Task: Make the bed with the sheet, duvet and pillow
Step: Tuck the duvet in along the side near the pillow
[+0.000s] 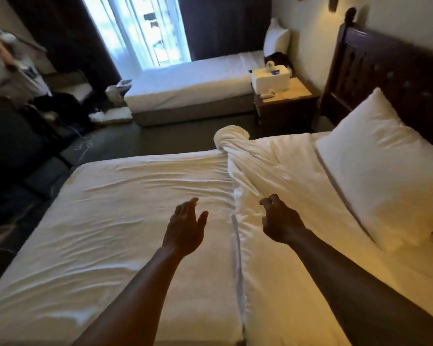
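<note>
- The bed (110, 245) lies under both outstretched arms, its fitted sheet (135, 196) stretched over the part below and to the left of the left hand (185, 226). The sheet looks thin and soft, lightly creased; I judge it would smooth out under flat palms.
- The duvet (280, 171) is bunched on the right part of the bed, under and beyond the right hand (280, 221), with a twisted end (231, 137) far ahead of both hands. It looks bulky but light and floppy; the folded edge between the two hands seems the best place to take hold.
- The pillow (380, 166) leans toward the headboard (375, 63), right of the right hand; soft and easily lifted by its corners.
- The left hand hovers with fingers spread and relaxed, holding nothing.
- The right hand has curled fingers just above the duvet; whether it pinches cloth I cannot tell.
- No container is within reach; a white box (270, 77) sits far ahead on the nightstand (285, 106), contents unseen.
</note>
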Available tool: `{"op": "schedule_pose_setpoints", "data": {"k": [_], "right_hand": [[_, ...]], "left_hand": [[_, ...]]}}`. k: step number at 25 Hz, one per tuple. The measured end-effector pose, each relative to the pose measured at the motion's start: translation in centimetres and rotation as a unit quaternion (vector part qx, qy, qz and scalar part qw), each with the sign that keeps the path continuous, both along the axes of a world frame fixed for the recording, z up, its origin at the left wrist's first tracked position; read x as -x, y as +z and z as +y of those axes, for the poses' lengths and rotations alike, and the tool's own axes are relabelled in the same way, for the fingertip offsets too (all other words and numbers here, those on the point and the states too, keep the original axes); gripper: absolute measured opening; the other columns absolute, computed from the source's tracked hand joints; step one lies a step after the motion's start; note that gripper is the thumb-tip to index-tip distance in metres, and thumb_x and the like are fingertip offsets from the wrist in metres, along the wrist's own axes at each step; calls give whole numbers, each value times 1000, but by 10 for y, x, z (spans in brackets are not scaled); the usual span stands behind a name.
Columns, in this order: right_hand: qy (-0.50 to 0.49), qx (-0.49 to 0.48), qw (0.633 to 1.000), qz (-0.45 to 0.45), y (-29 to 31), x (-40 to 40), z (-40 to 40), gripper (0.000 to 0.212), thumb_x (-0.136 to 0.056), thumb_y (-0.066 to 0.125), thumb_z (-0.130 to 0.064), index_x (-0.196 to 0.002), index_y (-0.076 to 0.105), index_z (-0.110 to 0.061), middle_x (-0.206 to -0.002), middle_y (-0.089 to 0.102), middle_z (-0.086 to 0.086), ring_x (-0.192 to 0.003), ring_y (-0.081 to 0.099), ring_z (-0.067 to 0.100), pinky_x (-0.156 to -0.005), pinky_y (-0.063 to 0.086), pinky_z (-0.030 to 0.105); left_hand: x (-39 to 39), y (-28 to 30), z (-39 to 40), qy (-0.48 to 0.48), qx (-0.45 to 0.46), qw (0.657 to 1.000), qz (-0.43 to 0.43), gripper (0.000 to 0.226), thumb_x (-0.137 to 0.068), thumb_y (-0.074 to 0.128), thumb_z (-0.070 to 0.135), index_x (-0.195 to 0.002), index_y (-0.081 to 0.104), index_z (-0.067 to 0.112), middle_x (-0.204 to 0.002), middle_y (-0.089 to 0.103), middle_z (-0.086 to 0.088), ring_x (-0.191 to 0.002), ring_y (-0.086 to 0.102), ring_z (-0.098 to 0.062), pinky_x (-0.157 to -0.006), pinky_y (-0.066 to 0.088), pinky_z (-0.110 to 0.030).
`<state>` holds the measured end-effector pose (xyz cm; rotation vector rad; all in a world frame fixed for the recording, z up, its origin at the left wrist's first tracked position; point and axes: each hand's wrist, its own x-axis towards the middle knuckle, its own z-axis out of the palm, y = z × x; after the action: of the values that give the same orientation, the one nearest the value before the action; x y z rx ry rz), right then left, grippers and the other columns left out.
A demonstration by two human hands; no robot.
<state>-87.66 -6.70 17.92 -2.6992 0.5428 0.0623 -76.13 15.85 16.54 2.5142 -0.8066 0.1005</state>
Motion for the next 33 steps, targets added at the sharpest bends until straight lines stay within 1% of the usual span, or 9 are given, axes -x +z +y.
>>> {"op": "schedule_pose_setpoints", "data": {"k": [3,7,10,13,17,22,25,28,33], "right_hand": [[67,14,997,-36,34,-51,114,46,-92,46,-19,-137,38,-16,-139,34,8,-120,48,32,-90,44,38],[140,22,988,-58,55,-102,261,46,-91,50,-18,-136,40,-16,-137,37,7,-120,50,30,-88,46,40],[215,25,974,-62,67,-136,382,47,-92,49,-19,-137,39,-17,-138,38,6,-119,50,28,-89,46,40],[277,34,958,-69,75,-161,475,50,-91,52,-25,-138,38,-18,-139,39,5,-121,49,25,-89,45,38],[368,33,927,-69,80,-194,588,57,-89,54,-32,-141,35,-19,-143,38,4,-126,44,24,-91,44,38],[450,30,891,-57,75,-261,717,58,-90,57,-32,-142,34,-20,-145,36,5,-128,44,24,-94,44,38],[484,21,874,-49,67,-312,794,58,-89,60,-30,-141,35,-19,-144,38,5,-126,46,24,-95,45,36],[533,9,846,-23,66,-367,870,59,-89,61,-27,-141,35,-19,-143,38,6,-124,47,23,-95,45,36],[589,29,807,-21,66,-418,965,58,-90,60,-25,-141,34,-19,-143,37,7,-125,47,24,-94,47,37]], "left_hand": [[-21,23,127,61,6,998,-18,51,-98,47,38,-140,39,11,-135,51,-11,-125,45,-26,-99,43,-42],[-31,37,283,133,6,991,-14,52,-97,49,38,-140,38,11,-133,51,-11,-123,47,-28,-99,44,-43],[-33,44,407,197,1,980,-8,54,-97,45,42,-143,33,14,-136,48,-9,-126,43,-25,-102,40,-41],[-31,48,499,257,2,966,21,58,-97,43,47,-145,28,19,-143,41,-6,-131,37,-23,-106,37,-43],[-34,53,599,346,10,937,35,61,-95,42,52,-147,25,22,-148,37,-3,-136,33,-20,-110,35,-41],[-53,55,696,438,32,897,48,59,-96,46,47,-146,28,22,-148,36,-3,-135,36,-19,-108,37,-40],[-82,51,756,492,35,868,55,60,-95,46,48,-146,27,23,-148,36,-3,-135,36,-18,-107,38,-39],[-117,48,817,543,20,837,62,60,-96,42,51,-147,27,22,-148,36,-4,-135,36,-18,-106,39,-39],[-155,55,886,572,11,819,46,60,-96,39,52,-146,28,19,-147,37,-4,-135,36,-18,-107,39,-40]]}}
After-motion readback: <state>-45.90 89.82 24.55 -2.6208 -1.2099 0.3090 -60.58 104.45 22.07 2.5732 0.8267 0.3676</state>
